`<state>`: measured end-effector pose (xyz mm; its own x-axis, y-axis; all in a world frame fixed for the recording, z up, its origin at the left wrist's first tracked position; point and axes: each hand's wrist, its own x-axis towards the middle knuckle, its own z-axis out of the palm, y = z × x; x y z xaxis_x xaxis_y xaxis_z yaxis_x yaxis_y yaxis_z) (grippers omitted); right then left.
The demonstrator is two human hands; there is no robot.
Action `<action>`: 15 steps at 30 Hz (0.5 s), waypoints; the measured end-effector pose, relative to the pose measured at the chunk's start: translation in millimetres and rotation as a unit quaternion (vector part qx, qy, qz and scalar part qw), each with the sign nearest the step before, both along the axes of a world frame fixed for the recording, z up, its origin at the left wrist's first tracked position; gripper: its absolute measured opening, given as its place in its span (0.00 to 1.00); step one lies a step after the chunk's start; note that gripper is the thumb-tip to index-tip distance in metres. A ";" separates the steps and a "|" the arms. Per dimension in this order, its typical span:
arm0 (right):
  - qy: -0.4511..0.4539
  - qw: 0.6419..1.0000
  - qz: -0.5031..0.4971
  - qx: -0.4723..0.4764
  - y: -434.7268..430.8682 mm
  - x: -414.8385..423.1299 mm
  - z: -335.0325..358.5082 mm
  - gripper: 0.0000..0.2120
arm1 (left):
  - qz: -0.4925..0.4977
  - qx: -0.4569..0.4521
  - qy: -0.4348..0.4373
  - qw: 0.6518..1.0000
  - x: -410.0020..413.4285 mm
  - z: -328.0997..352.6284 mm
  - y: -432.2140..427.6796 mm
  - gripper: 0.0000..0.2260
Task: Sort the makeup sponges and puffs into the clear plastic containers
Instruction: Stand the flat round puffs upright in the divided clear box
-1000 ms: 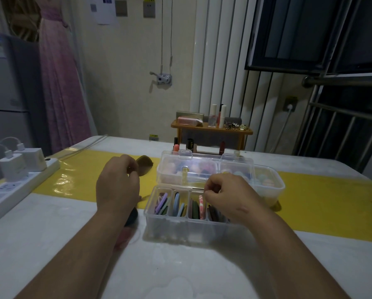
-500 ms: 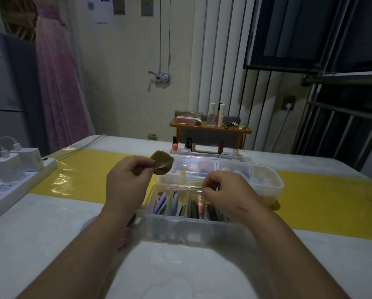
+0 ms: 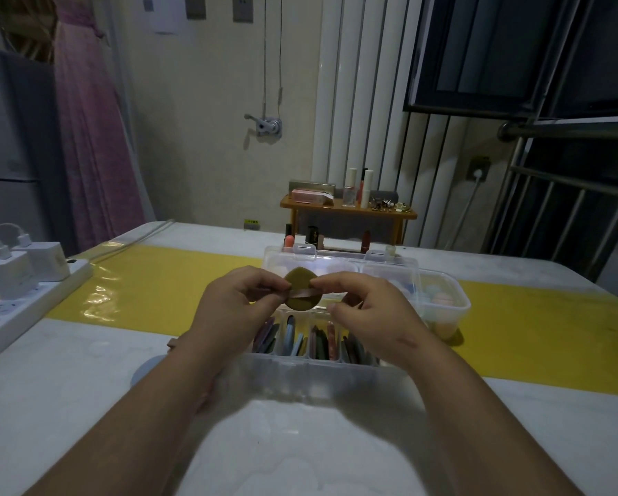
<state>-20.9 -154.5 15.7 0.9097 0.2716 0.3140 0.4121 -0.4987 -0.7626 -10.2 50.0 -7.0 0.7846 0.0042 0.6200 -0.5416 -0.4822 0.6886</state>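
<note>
An olive-brown teardrop puff (image 3: 302, 300) with a pinkish ribbon strap is held upright above the near clear container (image 3: 321, 374). My left hand (image 3: 234, 309) pinches its left edge and my right hand (image 3: 368, 313) pinches the strap from the right. The near container has divided slots filled with several flat puffs standing on edge. Behind it stands a second clear container (image 3: 443, 298) with a hinged lid, holding rounded pastel sponges.
A white power strip (image 3: 21, 306) with two chargers lies at the table's left edge. Loose pale puffs (image 3: 146, 370) peek out under my left forearm. Lipsticks (image 3: 289, 241) and a small wooden shelf (image 3: 348, 211) of cosmetics stand behind the containers.
My left hand brought the olive puff from the table's left up over the containers. My right hand left the near container's slots and rose to pinch the puff's strap.
</note>
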 end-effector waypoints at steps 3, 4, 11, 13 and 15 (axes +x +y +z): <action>-0.005 1.000 -0.002 0.007 -1.5 -0.1 0.7 0.17 | -0.009 0.006 0.000 1.000 0.2 0.1 0.2 0.16; -0.006 1.000 -0.002 0.009 -1.6 -0.8 0.9 0.16 | -0.014 0.009 0.001 1.000 -0.1 0.2 0.1 0.16; -0.037 0.999 -0.019 0.030 -2.0 0.8 2.1 0.10 | -0.033 0.035 0.015 0.999 -1.6 -0.4 -0.3 0.15; -0.055 0.997 -0.032 0.033 -4.7 2.2 3.1 0.08 | -0.039 0.034 0.023 0.998 -3.2 -0.4 -0.3 0.14; -0.071 0.995 -0.052 0.039 -8.8 3.5 5.1 0.08 | -0.038 0.027 0.029 0.999 -4.3 -0.3 0.2 0.13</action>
<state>-17.3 -163.3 20.8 0.8771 0.1474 0.4572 0.4667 -0.4866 -0.7385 -14.5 50.1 -7.4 0.8154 -0.0891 0.5720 -0.5388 -0.4783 0.6935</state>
